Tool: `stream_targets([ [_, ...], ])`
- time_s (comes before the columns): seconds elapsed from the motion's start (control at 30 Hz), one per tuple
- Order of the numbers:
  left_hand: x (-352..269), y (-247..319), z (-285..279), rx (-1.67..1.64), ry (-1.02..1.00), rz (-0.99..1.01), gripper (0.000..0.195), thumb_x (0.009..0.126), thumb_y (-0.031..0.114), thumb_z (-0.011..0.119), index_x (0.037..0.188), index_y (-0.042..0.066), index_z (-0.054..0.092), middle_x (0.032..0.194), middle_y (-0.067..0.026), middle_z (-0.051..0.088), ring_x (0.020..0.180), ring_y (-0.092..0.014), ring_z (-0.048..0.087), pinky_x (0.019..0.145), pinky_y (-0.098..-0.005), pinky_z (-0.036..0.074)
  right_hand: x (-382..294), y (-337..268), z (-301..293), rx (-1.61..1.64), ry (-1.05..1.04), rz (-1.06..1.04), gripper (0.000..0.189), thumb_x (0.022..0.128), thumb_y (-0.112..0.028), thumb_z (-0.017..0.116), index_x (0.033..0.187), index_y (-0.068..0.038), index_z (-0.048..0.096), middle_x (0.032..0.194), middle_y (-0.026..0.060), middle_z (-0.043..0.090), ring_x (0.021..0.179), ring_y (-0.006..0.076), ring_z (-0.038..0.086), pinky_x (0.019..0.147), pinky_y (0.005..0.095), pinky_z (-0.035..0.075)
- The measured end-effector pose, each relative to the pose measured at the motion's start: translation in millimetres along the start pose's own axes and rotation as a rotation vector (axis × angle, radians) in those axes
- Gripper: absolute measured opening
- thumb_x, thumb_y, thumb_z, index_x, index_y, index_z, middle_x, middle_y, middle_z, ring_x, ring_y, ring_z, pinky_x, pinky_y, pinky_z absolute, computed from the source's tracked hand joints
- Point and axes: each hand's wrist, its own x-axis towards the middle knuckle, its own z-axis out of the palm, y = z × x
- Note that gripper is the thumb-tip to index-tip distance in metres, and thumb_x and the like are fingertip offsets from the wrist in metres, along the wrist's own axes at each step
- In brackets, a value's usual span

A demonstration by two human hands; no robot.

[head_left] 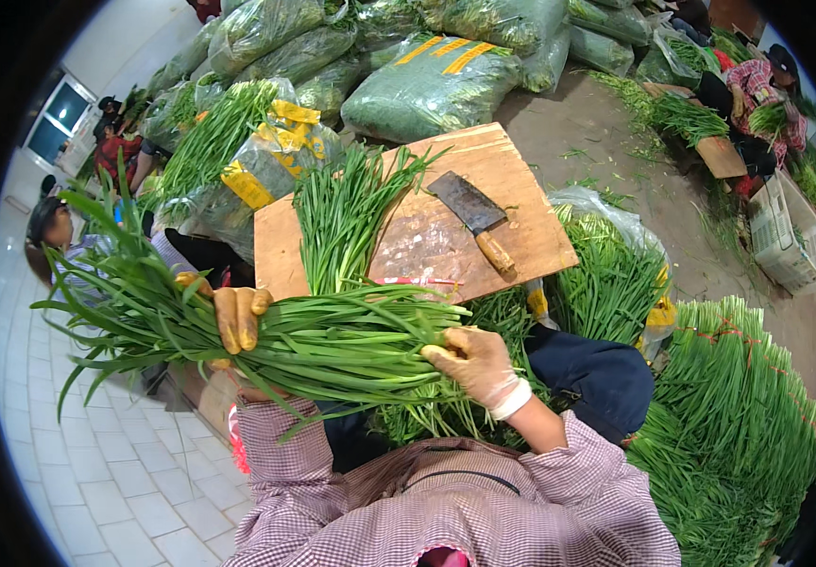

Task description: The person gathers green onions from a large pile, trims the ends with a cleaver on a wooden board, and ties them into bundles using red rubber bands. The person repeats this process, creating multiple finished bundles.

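Across my lap I hold a large bundle of long green leafy stalks, likely Chinese chives [351, 340]. My gloved left hand [238, 319] is wrapped around the bundle towards its leafy end at the left. My right hand [475, 361], in a thin stained glove, pinches the stalks at the other end. Just beyond, a wooden board [422, 248] bears a smaller pile of the same greens [348, 212] on its left half. A cleaver [475, 216] with a wooden handle lies on the right half, and a red-and-white strip [418, 281] lies at the near edge.
Tied bundles of greens [727, 397] are stacked at the right, beside an open plastic bag of greens [606, 276]. Filled bags [436, 88] are heaped beyond the board. A person [61, 234] sits close at the left; another person [762, 106] and a white crate [790, 234] are at the right.
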Motion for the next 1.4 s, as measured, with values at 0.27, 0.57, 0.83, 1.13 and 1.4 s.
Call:
stream_targets([
  [0.27, 9, 24, -1, -0.123, -0.056, 0.054, 0.080, 0.068, 0.000, 0.074, 0.138, 0.006, 0.036, 0.066, 0.0000, 0.055, 0.065, -0.013, 0.057, 0.090, -0.0298, 0.042, -25, 83, -28, 0.448, -0.174, 0.363, 0.043, 0.084, -0.030, 0.066, 0.120, -0.007, 0.057, 0.115, 0.0071, 0.060, 0.102, 0.0151, 0.055, 0.087, 0.0293, 0.044],
  [0.57, 16, 10, -2, -0.301, -0.154, 0.033, 0.080, 0.069, -0.001, 0.073, 0.138, 0.005, 0.035, 0.065, -0.0008, 0.057, 0.063, -0.014, 0.059, 0.088, -0.0305, 0.043, 2, 62, -23, 0.403, -0.427, -0.058, 0.025, 0.084, -0.024, 0.069, 0.094, -0.005, 0.058, 0.099, 0.0027, 0.059, 0.088, 0.0121, 0.055, 0.077, 0.0273, 0.046],
  [0.83, 22, 23, 0, -0.277, -0.254, 0.036, 0.072, 0.070, -0.002, 0.071, 0.134, 0.001, 0.040, 0.064, -0.0016, 0.059, 0.060, -0.014, 0.061, 0.086, -0.0300, 0.045, -64, 140, -6, 0.696, -0.090, 0.841, 0.023, 0.087, -0.026, 0.066, 0.093, -0.006, 0.057, 0.078, 0.0030, 0.059, 0.071, 0.0143, 0.060, 0.066, 0.0263, 0.050],
  [1.13, 21, 27, 4, -0.313, -0.177, 0.125, 0.069, 0.073, -0.002, 0.070, 0.135, 0.005, 0.040, 0.066, -0.0007, 0.059, 0.062, -0.013, 0.061, 0.086, -0.0301, 0.046, -10, 76, -7, 1.371, -0.697, 0.395, 0.077, 0.082, -0.050, 0.063, 0.138, -0.004, 0.037, 0.140, 0.0107, 0.042, 0.129, 0.0236, 0.040, 0.108, 0.0413, 0.030],
  [1.4, 10, 33, -6, -0.348, -0.061, 0.117, 0.068, 0.070, -0.004, 0.070, 0.132, 0.004, 0.043, 0.067, 0.0001, 0.058, 0.063, -0.013, 0.060, 0.087, -0.0304, 0.047, -1, 81, -6, 1.595, -0.742, 0.493, 0.056, 0.084, -0.018, 0.065, 0.132, 0.002, 0.045, 0.130, 0.0126, 0.052, 0.117, 0.0223, 0.051, 0.099, 0.0351, 0.038],
])
